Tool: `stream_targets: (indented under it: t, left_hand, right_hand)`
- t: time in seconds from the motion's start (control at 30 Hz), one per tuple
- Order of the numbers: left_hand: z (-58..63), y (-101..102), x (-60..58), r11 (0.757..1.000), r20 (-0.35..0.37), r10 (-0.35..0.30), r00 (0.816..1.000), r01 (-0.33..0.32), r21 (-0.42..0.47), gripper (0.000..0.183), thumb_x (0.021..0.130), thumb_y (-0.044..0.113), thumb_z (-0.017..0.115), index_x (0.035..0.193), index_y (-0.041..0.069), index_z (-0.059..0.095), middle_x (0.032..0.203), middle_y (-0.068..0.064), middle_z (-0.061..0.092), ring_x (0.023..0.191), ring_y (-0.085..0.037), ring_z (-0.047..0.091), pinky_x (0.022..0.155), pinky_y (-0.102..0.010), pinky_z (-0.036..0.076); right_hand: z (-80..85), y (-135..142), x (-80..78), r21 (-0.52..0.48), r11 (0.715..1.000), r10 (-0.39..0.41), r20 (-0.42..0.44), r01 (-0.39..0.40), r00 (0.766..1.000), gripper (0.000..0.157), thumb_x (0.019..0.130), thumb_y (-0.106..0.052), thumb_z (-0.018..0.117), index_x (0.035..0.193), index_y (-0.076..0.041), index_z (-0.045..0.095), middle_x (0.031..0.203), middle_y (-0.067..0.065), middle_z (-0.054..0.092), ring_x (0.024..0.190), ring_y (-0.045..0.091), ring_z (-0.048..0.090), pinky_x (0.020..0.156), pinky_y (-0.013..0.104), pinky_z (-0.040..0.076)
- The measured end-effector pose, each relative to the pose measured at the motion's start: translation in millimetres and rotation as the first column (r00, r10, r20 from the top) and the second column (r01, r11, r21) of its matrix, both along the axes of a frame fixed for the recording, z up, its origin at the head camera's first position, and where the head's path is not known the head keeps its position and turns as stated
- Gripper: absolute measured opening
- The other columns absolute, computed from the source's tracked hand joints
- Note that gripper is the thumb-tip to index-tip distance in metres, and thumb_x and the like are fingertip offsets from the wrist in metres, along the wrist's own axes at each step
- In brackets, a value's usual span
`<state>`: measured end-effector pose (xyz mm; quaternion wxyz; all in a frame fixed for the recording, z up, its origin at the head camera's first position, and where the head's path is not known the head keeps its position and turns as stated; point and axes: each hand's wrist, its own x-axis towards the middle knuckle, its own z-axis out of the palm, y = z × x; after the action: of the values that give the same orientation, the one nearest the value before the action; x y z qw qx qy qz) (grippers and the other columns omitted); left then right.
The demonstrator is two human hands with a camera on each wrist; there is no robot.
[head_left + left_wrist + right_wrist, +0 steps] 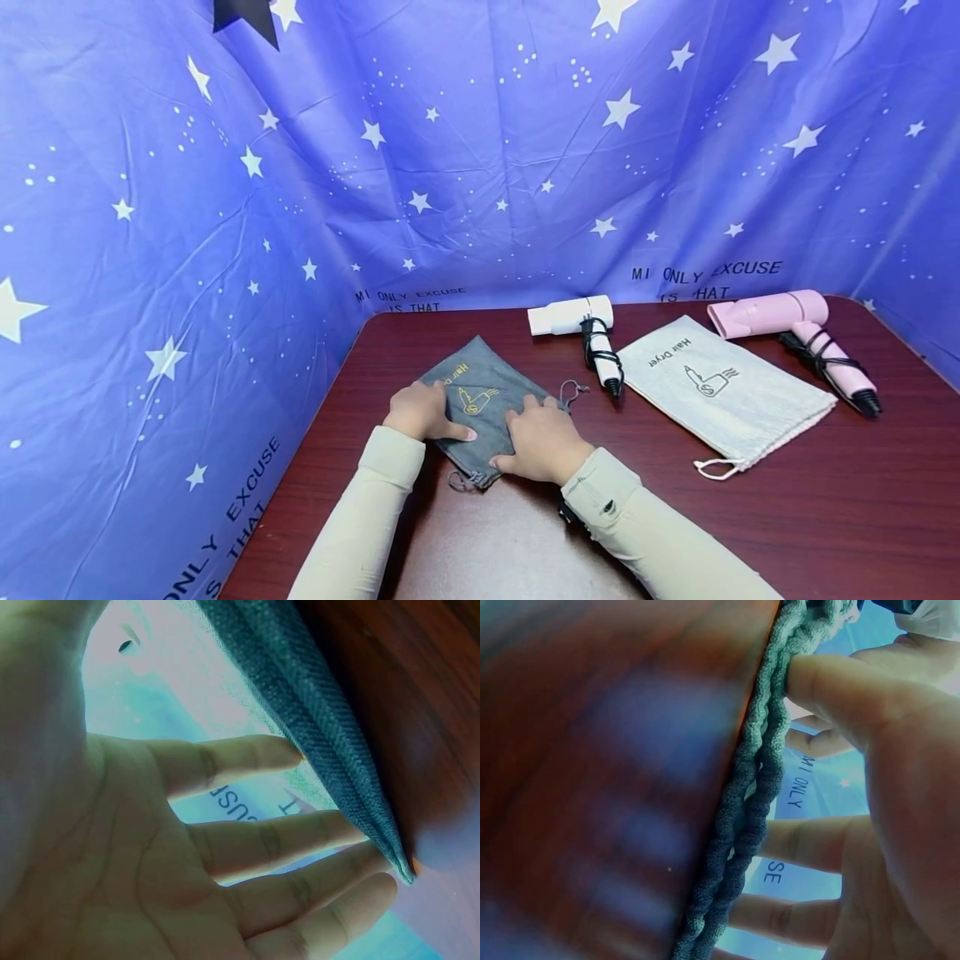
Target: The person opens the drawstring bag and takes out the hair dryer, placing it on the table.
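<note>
A dark grey drawstring bag [489,417] with a yellow hair dryer print lies flat on the table, gathered mouth towards the front right. My left hand [423,411] rests at its left edge, thumb lying over the cloth. In the left wrist view, the extended fingers [255,847] reach the folded edge of the bag [300,712]. On the opposite side, my right hand [546,439] lies spread over the mouth end. The right wrist view shows the puckered mouth of the bag [757,765] side-on, with the right thumb and fingers [802,844] against it.
At the back stands out a white hair dryer [573,317], its black cord wrapped round the handle. Right of it lie a white drawstring bag [712,400] and a pink hair dryer [776,315]. A blue star-patterned curtain [480,150] encloses the dark red table [847,500].
</note>
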<state>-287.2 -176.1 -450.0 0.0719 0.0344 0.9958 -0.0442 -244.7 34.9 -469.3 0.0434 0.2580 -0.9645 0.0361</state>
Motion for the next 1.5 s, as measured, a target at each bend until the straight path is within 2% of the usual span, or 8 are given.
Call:
stream_targets:
  t: [0.37, 0.7, 1.03, 1.5]
  left_hand:
    - [4.0, 8.4, -0.6, 1.0, 0.008, -0.007, 1.0, 0.007, -0.002, 0.118, 0.053, 0.085, 0.065, 0.138, 0.005, 0.047, 0.124, -0.021, 0.059, 0.103, -0.035, 0.062, 0.072, -0.047, 0.053]
    - [0.4, 12.0, -5.9, 1.0, 0.017, -0.019, 1.0, 0.019, -0.021, 0.12, 0.051, 0.087, 0.063, 0.139, 0.006, 0.046, 0.125, -0.02, 0.059, 0.105, -0.033, 0.061, 0.072, -0.046, 0.053]
    - [1.7, 16.8, -8.1, 0.999, 0.022, -0.038, 0.999, 0.038, -0.012, 0.119, 0.052, 0.086, 0.064, 0.138, 0.005, 0.046, 0.125, -0.019, 0.059, 0.106, -0.033, 0.062, 0.073, -0.045, 0.054]
    - [1.7, 21.8, -11.1, 0.999, 0.023, -0.049, 0.999, 0.05, -0.008, 0.121, 0.05, 0.086, 0.065, 0.139, 0.005, 0.046, 0.126, -0.019, 0.059, 0.106, -0.034, 0.061, 0.074, -0.046, 0.053]
  right_hand:
    - [-1.5, 5.7, -0.1, 0.014, 1.0, -0.004, -0.008, 0.004, 1.0, 0.083, 0.073, -0.075, 0.058, 0.12, -0.008, 0.063, 0.111, 0.02, 0.058, 0.097, 0.041, 0.054, 0.081, 0.052, 0.047]
    - [-1.8, 9.0, -0.1, 0.022, 1.0, -0.021, -0.008, 0.021, 1.0, 0.083, 0.072, -0.076, 0.058, 0.121, -0.008, 0.063, 0.112, 0.019, 0.058, 0.098, 0.042, 0.053, 0.077, 0.053, 0.049]
    - [-2.7, 12.1, 0.1, 0.024, 0.999, -0.041, -0.015, 0.041, 0.999, 0.083, 0.071, -0.077, 0.059, 0.119, -0.009, 0.063, 0.111, 0.019, 0.058, 0.096, 0.043, 0.054, 0.069, 0.054, 0.051]
    - [-1.4, 15.1, 1.0, 0.014, 0.998, -0.068, -0.01, 0.068, 0.998, 0.083, 0.07, -0.076, 0.06, 0.12, -0.01, 0.063, 0.111, 0.019, 0.058, 0.096, 0.045, 0.054, 0.069, 0.056, 0.05]
